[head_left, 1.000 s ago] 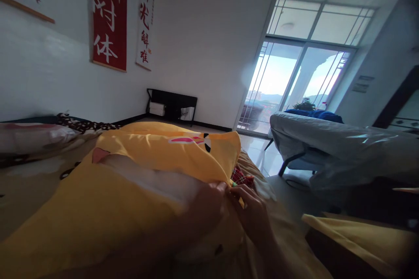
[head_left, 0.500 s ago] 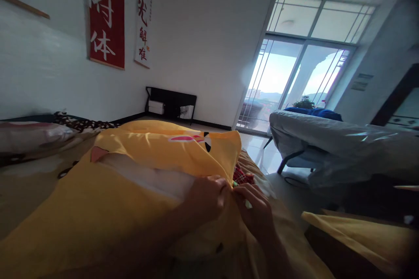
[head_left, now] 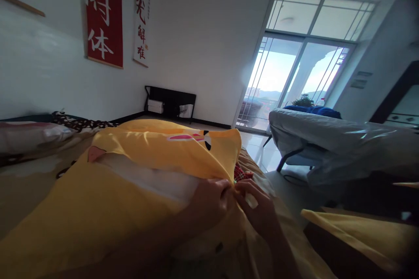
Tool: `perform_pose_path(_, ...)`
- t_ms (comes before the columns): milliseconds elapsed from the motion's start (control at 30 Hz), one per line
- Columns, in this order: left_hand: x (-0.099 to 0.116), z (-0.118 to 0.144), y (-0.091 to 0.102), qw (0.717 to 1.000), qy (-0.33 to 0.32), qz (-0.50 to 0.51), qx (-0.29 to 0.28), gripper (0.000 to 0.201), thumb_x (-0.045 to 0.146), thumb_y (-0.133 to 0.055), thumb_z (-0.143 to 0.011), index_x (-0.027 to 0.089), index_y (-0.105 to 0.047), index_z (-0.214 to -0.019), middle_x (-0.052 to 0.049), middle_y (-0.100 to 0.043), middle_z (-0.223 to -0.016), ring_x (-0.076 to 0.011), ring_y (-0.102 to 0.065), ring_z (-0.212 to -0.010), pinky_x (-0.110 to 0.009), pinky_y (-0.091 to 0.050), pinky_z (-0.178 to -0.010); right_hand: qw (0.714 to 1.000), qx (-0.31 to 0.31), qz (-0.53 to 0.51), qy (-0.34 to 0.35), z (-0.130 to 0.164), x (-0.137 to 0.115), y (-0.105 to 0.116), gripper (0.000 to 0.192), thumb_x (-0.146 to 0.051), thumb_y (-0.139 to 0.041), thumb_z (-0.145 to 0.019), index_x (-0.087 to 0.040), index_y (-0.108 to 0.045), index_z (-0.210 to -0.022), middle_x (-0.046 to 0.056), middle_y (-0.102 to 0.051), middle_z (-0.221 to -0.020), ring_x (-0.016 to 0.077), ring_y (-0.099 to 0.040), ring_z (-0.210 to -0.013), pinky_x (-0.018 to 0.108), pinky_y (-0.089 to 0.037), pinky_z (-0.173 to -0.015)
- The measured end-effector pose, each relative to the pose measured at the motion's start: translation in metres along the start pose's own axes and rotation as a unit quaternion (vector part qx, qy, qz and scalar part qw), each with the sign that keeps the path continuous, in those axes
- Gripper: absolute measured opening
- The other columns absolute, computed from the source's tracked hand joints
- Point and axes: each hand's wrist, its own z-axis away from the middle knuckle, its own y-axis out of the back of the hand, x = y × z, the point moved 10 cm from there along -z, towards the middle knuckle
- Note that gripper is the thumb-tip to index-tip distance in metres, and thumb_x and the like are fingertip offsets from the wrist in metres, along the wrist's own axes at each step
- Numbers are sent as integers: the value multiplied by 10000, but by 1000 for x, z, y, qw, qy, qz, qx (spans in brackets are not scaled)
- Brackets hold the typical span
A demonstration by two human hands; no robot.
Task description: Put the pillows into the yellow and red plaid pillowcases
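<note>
A large yellow soft cloth [head_left: 127, 187] printed with white, pink and black shapes spreads from the left of the frame across the lower middle, its far corner standing slightly raised near the centre. Both hands meet at its right-hand edge, just below and right of the frame's centre: the left hand [head_left: 211, 198] is curled over the gathered edge with its fingertips pinching the fabric, and the right hand [head_left: 257, 209] pinches the same edge between thumb and fingers, the two sets of fingertips nearly touching. Just beyond them lies a bit of red-and-white checked fabric [head_left: 242, 173]. Underneath, a tan patterned bedcover [head_left: 32, 183] shows at the left, with a brown-and-white spotted cloth [head_left: 75, 123] and a pale, shiny bundle [head_left: 36, 137] along the left edge. A second yellow fabric piece [head_left: 360, 231] sits in the lower right. At the middle right stands a piece of furniture draped in clear plastic sheeting [head_left: 327, 128], with a blue cloth [head_left: 317, 111] and a green plant [head_left: 304, 100] behind its top. A low black stand [head_left: 176, 96] is by the wall, a red hanging scroll [head_left: 104, 13] at upper left, and a tall glass door [head_left: 291, 65] at upper right.
</note>
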Motion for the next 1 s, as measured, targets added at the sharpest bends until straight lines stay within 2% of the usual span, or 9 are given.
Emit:
perform_pose_path(67,2,0,0,1000,-1,11,2,204,199,-474,-858,152,-553,-676,10,-535,-615,-87,-422,-569,-243,-254,-583,998,-21,-45,-30,-1,4,-2,140,-286,-616,-871,-215,-645,-988,6,-649,-845,107,-594,-691,216,-492,-654)
perform_pose_path(133,3,0,-1,1000,-5,17,3,198,198,-469,-863,151,-573,-702,0,-569,-660,-93,-458,-607,-238,-276,-603,996,-37,-71,-44,-2,6,-5,182,-332,-618,-869,-213,-662,-999,21,-651,-878,112,-604,-716,214,-503,-665)
perform_pose_path(300,3,2,-6,1000,-11,5,-7,163,173,-480,-848,149,-586,-727,-16,-596,-702,-108,-503,-661,-237,-303,-627,990,-73,-91,-83,-2,16,-13,260,-436,-617,-857,-203,-686,-766,33,-635,-786,132,-600,-707,225,-495,-640)
perform_pose_path(500,1,5,-7,998,-2,-54,-26,189,230,-471,-878,172,-608,-761,-12,-623,-708,-114,-528,-636,-254,-274,-587,980,-91,-118,-132,1,28,-16,351,-508,-647,-807,-193,-631,-654,19,-591,-685,136,-542,-644,241,-437,-567)
perform_pose_path(600,6,4,-3,993,-21,-119,-4,191,222,-474,-867,169,-583,-720,-17,-625,-703,-124,-534,-645,-278,-277,-609,977,-90,-126,-143,3,31,-19,361,-505,-646,-810,-191,-605,-635,16,-579,-683,136,-530,-657,244,-426,-582)
perform_pose_path(733,16,4,-3,972,-67,-222,23,185,204,-466,-865,171,-587,-729,-28,-649,-748,-166,-569,-736,-341,-313,-713,977,-64,-148,-140,4,35,-19,363,-493,-630,-829,-189,-587,-634,17,-571,-689,128,-510,-648,237,-417,-574)
perform_pose_path(833,24,6,-9,949,-112,-292,38,138,190,-480,-851,163,-596,-780,-39,-656,-817,-201,-567,-797,-376,-334,-724,981,-35,-146,-120,3,35,-15,350,-473,-649,-820,-188,-577,-629,13,-559,-676,124,-503,-636,234,-415,-564)
perform_pose_path(1000,37,19,-8,896,-165,-392,127,115,197,-505,-854,152,-609,-840,-68,-605,-857,-243,-531,-827,-418,-386,-746,988,-19,-123,-87,0,25,-9,276,-430,-651,-831,-193,-626,-692,19,-594,-703,135,-548,-675,239,-450,-615)
